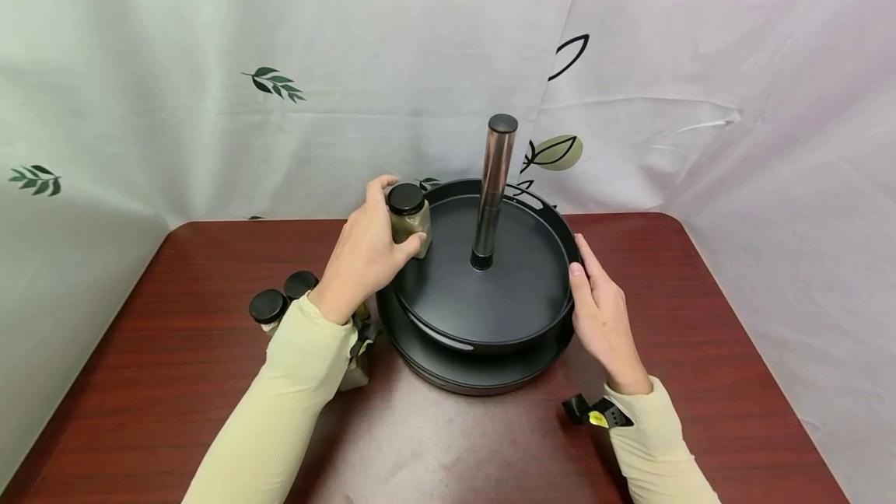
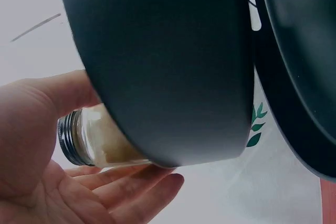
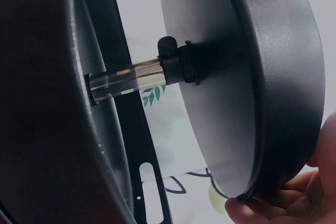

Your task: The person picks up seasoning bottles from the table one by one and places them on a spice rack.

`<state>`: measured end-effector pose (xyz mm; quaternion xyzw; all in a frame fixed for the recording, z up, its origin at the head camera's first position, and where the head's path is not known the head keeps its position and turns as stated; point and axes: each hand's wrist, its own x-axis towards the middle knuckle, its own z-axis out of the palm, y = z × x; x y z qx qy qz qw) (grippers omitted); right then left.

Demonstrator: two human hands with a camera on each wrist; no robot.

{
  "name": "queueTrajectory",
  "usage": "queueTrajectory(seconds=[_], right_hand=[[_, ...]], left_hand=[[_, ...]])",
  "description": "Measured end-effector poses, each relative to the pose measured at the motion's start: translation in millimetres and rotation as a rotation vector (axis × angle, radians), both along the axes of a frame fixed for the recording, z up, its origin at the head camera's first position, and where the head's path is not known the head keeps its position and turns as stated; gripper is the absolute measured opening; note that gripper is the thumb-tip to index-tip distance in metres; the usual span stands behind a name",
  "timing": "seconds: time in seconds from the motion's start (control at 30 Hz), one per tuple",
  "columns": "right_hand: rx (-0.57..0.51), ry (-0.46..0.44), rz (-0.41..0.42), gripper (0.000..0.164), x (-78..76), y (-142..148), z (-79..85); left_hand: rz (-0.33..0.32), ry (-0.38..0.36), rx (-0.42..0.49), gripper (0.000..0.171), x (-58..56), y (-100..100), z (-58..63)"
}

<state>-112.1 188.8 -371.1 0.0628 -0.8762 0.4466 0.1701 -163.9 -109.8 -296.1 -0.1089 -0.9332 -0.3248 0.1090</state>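
Note:
A two-tier black round tray stands on the table, its upper tier (image 1: 525, 294) above a wider lower tier (image 1: 476, 379). A metallic pole (image 1: 495, 177) rises through the middle. At the upper tier's left rim, my left hand (image 1: 367, 243) grips a small glass jar (image 1: 414, 228) with a black lid and pale contents. The left wrist view shows the jar (image 2: 107, 137) partly hidden behind the tier's wall. My right hand (image 1: 602, 309) holds the upper tier's right side, thumb near the rim. In the right wrist view, fingertips (image 3: 239, 211) reach its lower edge.
More black-lidded jars (image 1: 269, 306) stand on the table to the left, partly hidden by my left sleeve (image 1: 294, 379). The reddish-brown table (image 1: 700, 379) meets a white patterned curtain (image 1: 385, 61) at its back edge. Slots pierce the tray walls.

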Motion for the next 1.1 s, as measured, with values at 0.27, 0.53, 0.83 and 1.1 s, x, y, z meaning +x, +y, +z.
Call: queueTrajectory(seconds=[0.27, 0.53, 0.83, 1.1], right_hand=[[0.000, -0.004, -0.001, 0.045, 1.1, -1.0, 0.1], [0.002, -0.002, -0.005, 0.045, 1.4, -0.2, -0.3], [-0.003, 0.000, -0.004, 0.044, 1.0, 0.0, -0.7], [-0.005, -0.003, -0.002, 0.044, 0.9, -0.3, 0.1]], left_hand=[[-0.028, -0.012, 0.045, 0.094, 15.3, -17.2, 11.8], [0.028, 0.060, 0.053, 0.089, 38.4, -45.2, 21.4], [0.074, 0.093, 0.046, 0.088, 64.7, -70.0, 21.1], [0.128, 0.132, 0.000, 0.084, 87.5, -89.5, 10.2]])
